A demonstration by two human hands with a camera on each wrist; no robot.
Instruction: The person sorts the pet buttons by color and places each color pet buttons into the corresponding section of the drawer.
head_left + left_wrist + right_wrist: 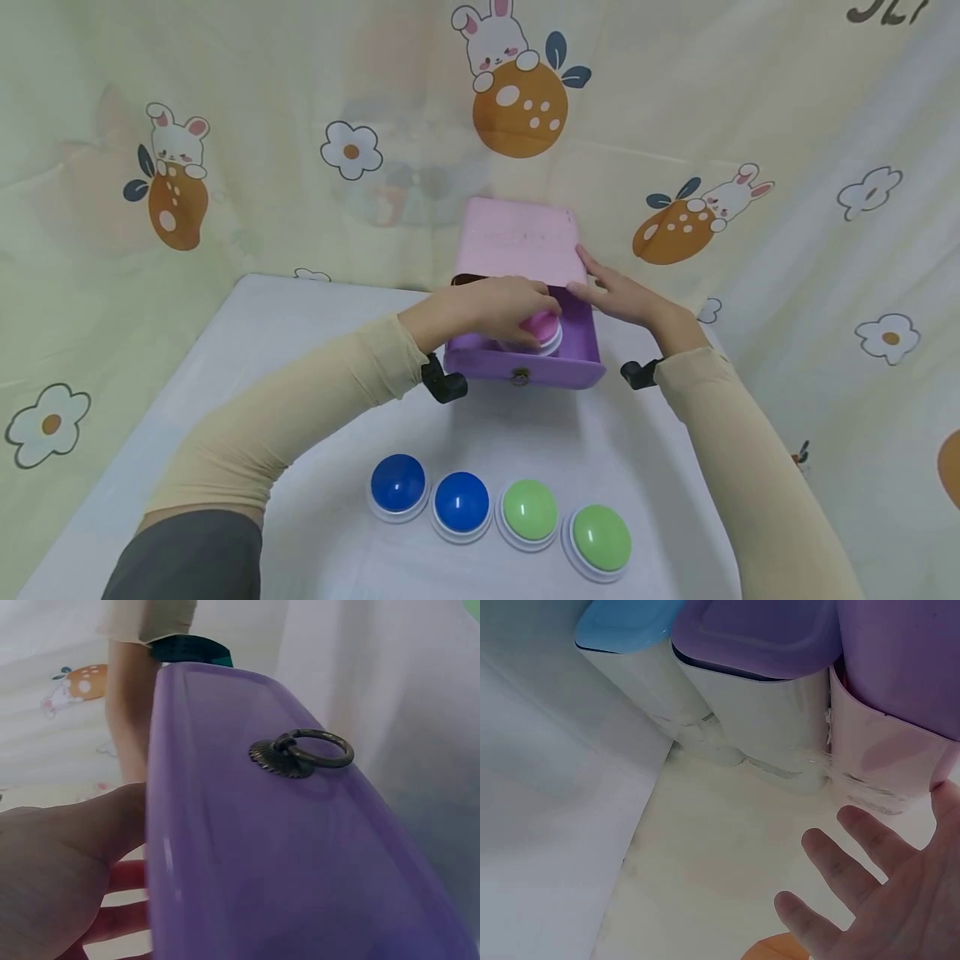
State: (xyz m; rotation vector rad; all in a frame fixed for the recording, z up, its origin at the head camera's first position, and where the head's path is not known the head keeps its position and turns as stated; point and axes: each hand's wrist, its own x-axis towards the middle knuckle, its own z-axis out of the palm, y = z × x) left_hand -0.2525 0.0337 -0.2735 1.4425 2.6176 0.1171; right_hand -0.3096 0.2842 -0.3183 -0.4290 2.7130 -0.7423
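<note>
A pink drawer cabinet (pixel 517 237) stands at the table's back edge with its purple drawer (pixel 555 372) pulled out. Inside the drawer, my left hand (pixel 498 308) has its fingers and thumb around a pink dome button (pixel 550 323) on a white round base. The drawer front (pixel 255 825), with a ring pull (pixel 322 750), hides those fingertips in the left wrist view. My right hand (pixel 628 296) lies against the cabinet's right side, fingers extended and thumb at the front edge. In the right wrist view its fingers (pixel 840 870) are spread beside the pink casing (pixel 892 761).
Across the front of the white table (pixel 322 533) sit two blue dome buttons (pixel 461 502) and two green ones (pixel 530 510), all on white bases. Below the pink casing are white casings with a purple drawer (pixel 757 634) and a blue drawer (pixel 630 622). A patterned curtain (pixel 285 208) hangs behind.
</note>
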